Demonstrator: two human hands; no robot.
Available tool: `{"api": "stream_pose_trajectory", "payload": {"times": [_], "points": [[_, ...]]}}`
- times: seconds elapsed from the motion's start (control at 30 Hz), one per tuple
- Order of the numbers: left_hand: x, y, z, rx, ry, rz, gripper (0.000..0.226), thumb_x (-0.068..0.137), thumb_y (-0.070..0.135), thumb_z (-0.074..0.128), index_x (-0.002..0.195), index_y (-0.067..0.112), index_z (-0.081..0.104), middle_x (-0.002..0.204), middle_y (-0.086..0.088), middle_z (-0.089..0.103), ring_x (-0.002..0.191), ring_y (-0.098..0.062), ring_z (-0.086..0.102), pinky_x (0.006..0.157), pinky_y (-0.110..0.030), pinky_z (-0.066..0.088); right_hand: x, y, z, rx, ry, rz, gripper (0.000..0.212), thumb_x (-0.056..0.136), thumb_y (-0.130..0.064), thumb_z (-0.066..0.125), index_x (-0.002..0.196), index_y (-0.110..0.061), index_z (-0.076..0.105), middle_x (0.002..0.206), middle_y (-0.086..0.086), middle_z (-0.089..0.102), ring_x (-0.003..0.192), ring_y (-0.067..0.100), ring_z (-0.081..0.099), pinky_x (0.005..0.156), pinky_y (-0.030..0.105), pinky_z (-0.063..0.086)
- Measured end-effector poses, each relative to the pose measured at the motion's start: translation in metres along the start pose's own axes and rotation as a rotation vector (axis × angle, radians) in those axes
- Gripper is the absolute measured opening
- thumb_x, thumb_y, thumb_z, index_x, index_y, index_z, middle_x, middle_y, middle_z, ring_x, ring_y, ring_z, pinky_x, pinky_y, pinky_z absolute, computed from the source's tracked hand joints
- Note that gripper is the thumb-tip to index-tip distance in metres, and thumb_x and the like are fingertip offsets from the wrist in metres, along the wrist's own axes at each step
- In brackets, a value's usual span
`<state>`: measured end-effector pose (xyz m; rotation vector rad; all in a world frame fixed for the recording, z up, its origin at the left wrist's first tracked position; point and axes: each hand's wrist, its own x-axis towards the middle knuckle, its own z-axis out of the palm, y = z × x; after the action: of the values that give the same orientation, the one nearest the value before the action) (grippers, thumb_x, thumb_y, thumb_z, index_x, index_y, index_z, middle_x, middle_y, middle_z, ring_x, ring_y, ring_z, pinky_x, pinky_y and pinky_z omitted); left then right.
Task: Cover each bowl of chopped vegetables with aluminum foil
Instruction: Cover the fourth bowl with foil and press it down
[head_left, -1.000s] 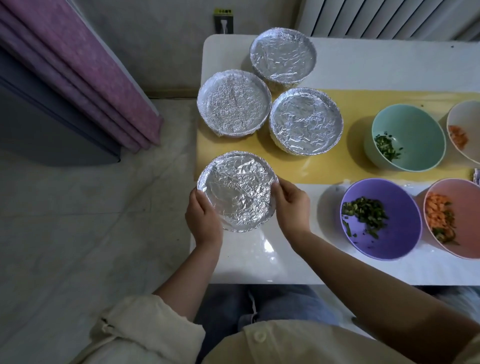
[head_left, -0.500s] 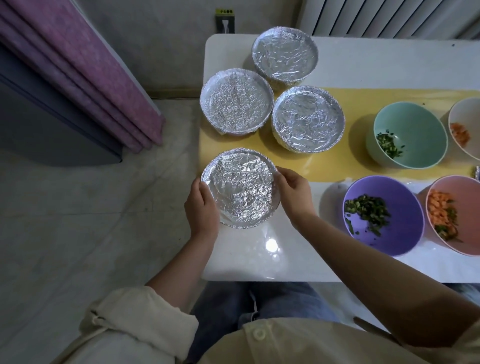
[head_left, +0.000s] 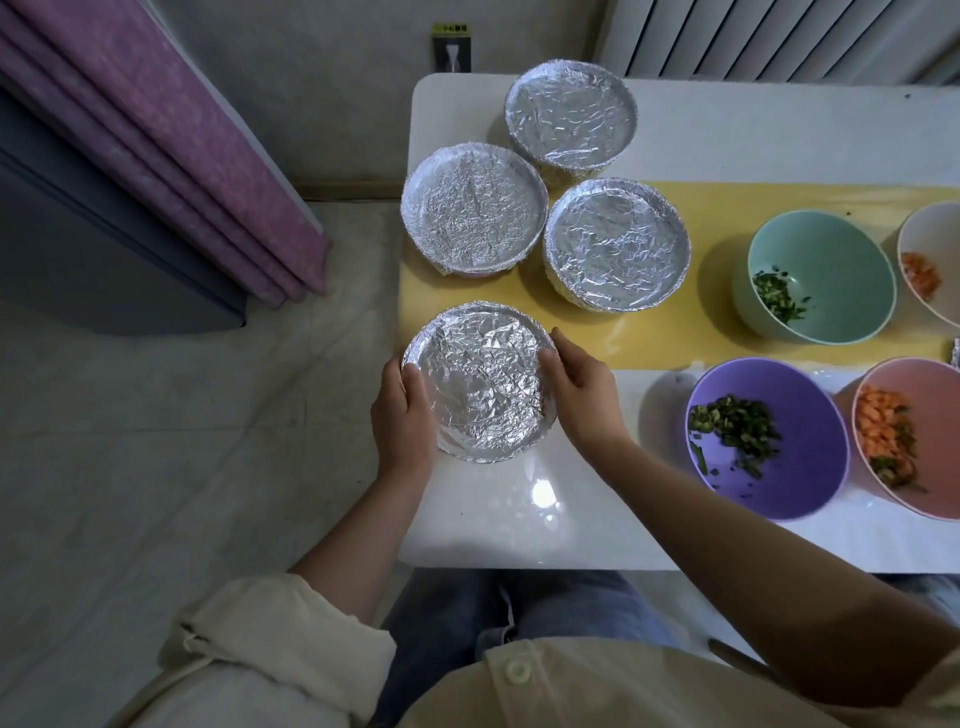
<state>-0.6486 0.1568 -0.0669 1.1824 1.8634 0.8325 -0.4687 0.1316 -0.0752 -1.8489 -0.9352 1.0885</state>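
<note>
We're looking down on a glossy white worktop with a flat yellow runner laid across it. Right at the left edge, just on the near side of the runner, is the foil-covered bowl: round, its silver sheet crinkled all over and folded down tight round the rim.

Both hands are on it. The left hand cups the left side with its thumb lying over the rim onto the foil. The right hand clasps the right side, thumb tip at the rim and fingers curled against the wall. Whether the bowl rests on the worktop or is lifted off it, we cannot tell.

Toward the far left corner we have three more, wrapped in the same wrinkled foil: the back bowl, the left bowl and the inner bowl, packed close together.

Further right the bowls are smooth and uncovered. The mint bowl on the runner holds a few chopped greens. The purple bowl, toward the near edge, holds a heap of them. The pink bowl beside it holds diced orange pieces mixed with greens.
</note>
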Motion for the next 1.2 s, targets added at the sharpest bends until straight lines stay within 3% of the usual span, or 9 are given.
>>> {"api": "stream_pose_trajectory", "payload": {"times": [0.1, 0.3, 0.43, 0.57, 0.67, 0.73, 0.97, 1.07, 1.2], "points": [[-0.001, -0.002, 0.004, 0.012, 0.028, 0.027, 0.027, 0.104, 0.012, 0.035, 0.091, -0.004, 0.053, 0.085, -0.024, 0.06, 0.077, -0.034, 0.049, 0.065, -0.031, 0.028, -0.001, 0.0, 0.005, -0.012, 0.045, -0.071, 0.027, 0.101, -0.021, 0.046, 0.116, -0.014, 0.067, 0.084, 0.01, 0.07, 0.078, 0.006, 0.052, 0.075, 0.033, 0.046], [-0.002, 0.002, 0.011, -0.046, 0.076, -0.016, 0.029, 0.104, 0.013, 0.036, 0.088, -0.004, 0.053, 0.085, -0.031, 0.057, 0.077, -0.04, 0.048, 0.066, -0.035, 0.031, -0.005, -0.002, 0.018, 0.017, 0.177, -0.039, 0.028, 0.098, -0.014, 0.046, 0.112, -0.017, 0.071, 0.09, 0.002, 0.073, 0.085, 0.019, 0.064, 0.079, 0.034, 0.05], [0.006, 0.004, 0.003, -0.096, 0.0, -0.092, 0.033, 0.101, 0.015, 0.038, 0.068, 0.015, 0.04, 0.064, -0.003, 0.044, 0.061, -0.017, 0.038, 0.067, -0.034, 0.032, 0.003, -0.008, 0.004, 0.01, 0.042, -0.027, 0.024, 0.095, -0.016, 0.047, 0.092, -0.009, 0.069, 0.079, 0.014, 0.068, 0.072, 0.027, 0.058, 0.071, 0.042, 0.049], [0.019, 0.002, 0.001, -0.148, -0.057, -0.04, 0.027, 0.1, 0.024, 0.043, 0.105, 0.013, 0.067, 0.099, 0.006, 0.068, 0.091, -0.013, 0.06, 0.085, -0.031, 0.045, 0.012, -0.017, -0.007, 0.059, -0.005, -0.047, 0.029, 0.099, -0.019, 0.051, 0.111, 0.006, 0.061, 0.112, 0.025, 0.064, 0.104, 0.036, 0.059, 0.091, 0.048, 0.046], [0.019, 0.003, 0.007, -0.201, -0.069, -0.006, 0.032, 0.096, 0.032, 0.042, 0.065, 0.028, 0.048, 0.06, 0.008, 0.045, 0.061, -0.013, 0.04, 0.066, -0.033, 0.035, 0.018, -0.018, 0.003, 0.064, -0.008, -0.013, 0.033, 0.099, -0.025, 0.05, 0.124, -0.008, 0.065, 0.121, 0.004, 0.068, 0.113, 0.019, 0.062, 0.101, 0.043, 0.046], [0.019, 0.002, 0.011, -0.207, -0.039, -0.018, 0.035, 0.092, 0.04, 0.041, 0.058, 0.032, 0.04, 0.058, 0.006, 0.034, 0.061, -0.019, 0.032, 0.061, -0.036, 0.031, 0.017, -0.014, 0.011, 0.092, 0.01, -0.019, 0.032, 0.095, -0.029, 0.049, 0.117, -0.017, 0.07, 0.109, -0.003, 0.072, 0.106, 0.018, 0.065, 0.097, 0.045, 0.049], [0.019, 0.014, 0.006, -0.257, -0.085, -0.101, 0.036, 0.099, 0.03, 0.044, 0.064, 0.025, 0.042, 0.06, 0.004, 0.039, 0.057, -0.014, 0.036, 0.06, -0.034, 0.033, 0.018, -0.017, 0.013, 0.11, 0.006, -0.007, 0.028, 0.095, -0.027, 0.046, 0.106, -0.016, 0.069, 0.094, 0.012, 0.071, 0.092, 0.032, 0.064, 0.089, 0.05, 0.051], [0.028, 0.015, 0.0, -0.241, -0.183, -0.071, 0.023, 0.101, 0.025, 0.046, 0.085, 0.019, 0.061, 0.077, -0.013, 0.06, 0.068, -0.01, 0.05, 0.069, -0.037, 0.045, 0.023, -0.019, 0.006, 0.142, -0.066, 0.044, 0.024, 0.098, -0.025, 0.049, 0.112, -0.019, 0.068, 0.104, 0.008, 0.07, 0.097, 0.02, 0.064, 0.096, 0.047, 0.049], [0.029, 0.018, 0.003, -0.202, -0.213, -0.058, 0.04, 0.103, 0.023, 0.045, 0.063, 0.018, 0.042, 0.057, 0.002, 0.041, 0.045, -0.002, 0.036, 0.05, -0.024, 0.034, 0.021, -0.016, 0.011, 0.189, -0.098, 0.059, 0.032, 0.096, -0.04, 0.048, 0.107, -0.018, 0.069, 0.104, 0.019, 0.068, 0.093, 0.023, 0.063, 0.091, 0.04, 0.048]]}}
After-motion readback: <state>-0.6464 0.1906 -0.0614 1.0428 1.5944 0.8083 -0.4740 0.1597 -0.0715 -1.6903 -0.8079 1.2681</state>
